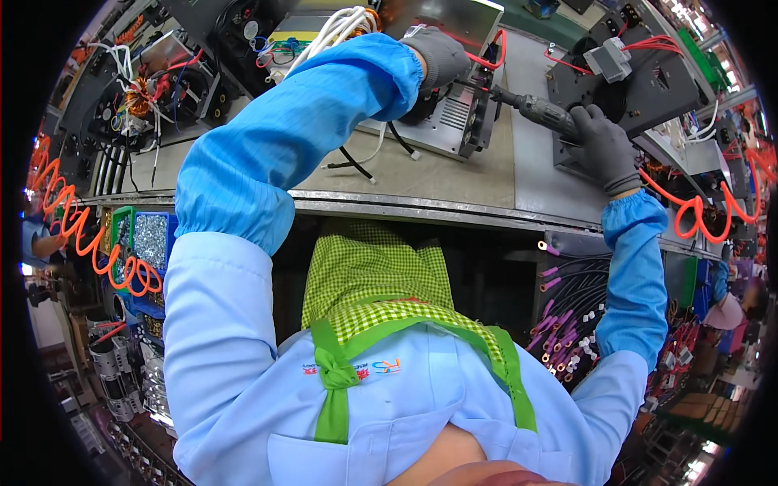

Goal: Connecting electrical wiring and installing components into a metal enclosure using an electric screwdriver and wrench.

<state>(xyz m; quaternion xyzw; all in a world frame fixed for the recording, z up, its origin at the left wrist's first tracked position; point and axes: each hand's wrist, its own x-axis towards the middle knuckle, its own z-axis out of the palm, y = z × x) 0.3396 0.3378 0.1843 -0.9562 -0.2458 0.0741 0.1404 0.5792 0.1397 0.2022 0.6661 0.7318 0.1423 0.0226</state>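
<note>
— Apron first, nearest the camera: what does it look like?

— Green check apron with a bright green strap knotted on a pale blue work coat. Blue sleeve covers run up both forearms.

— And beside the body?

— On the person's left, blue bins with small metal parts, and a coiled orange air hose hanging past them. On the right, below the bench edge, a bundle of dark cables with purple terminal ends.

— Where are the hands?

— Both are out over the grey bench, each in a grey glove. The right hand is closed around the grip of a powered screwdriver, which lies nearly level with its tip pointing left at the end of a metal unit.

— And the left?

— The left hand rests on top of that metal unit, fingers curled over it as if steadying it; I cannot tell how firmly it grips. The unit sits on the bench between the two hands, with red wires looping just by the left glove.

— Anything farther back?

— A bundle of white wires behind the left forearm, and a dark assembly with red leads beyond the right hand.
</note>
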